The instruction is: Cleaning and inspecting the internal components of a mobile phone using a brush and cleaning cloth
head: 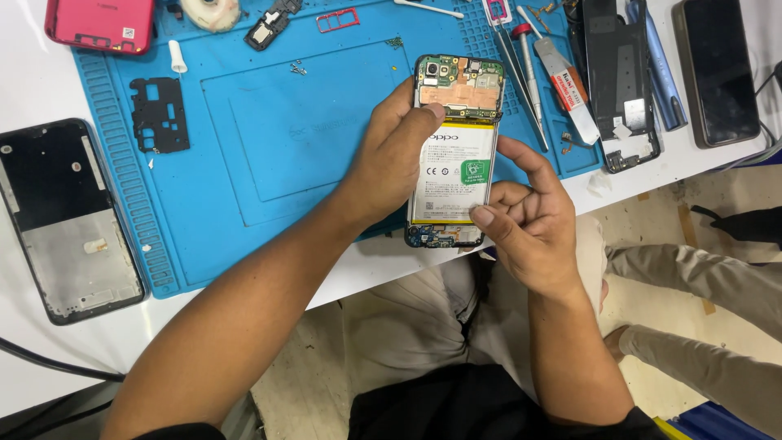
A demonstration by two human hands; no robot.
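Note:
I hold an opened phone (453, 175) with its back cover off, above the front edge of the blue repair mat (269, 130). Its white battery and the circuit board at the top are exposed. My left hand (391, 159) grips the phone's left side, thumb resting near the board. My right hand (525, 220) holds the lower right edge, thumb pressed on the battery's bottom corner, fingers curled beside it.
A black phone frame (69, 220) lies at the left, a pink cover (99, 23) at the top left. A black plastic bracket (159, 114) and loose screws (298, 68) sit on the mat. Tweezers and tools (538, 73), another phone shell (621, 81) and a dark phone (717, 69) lie right.

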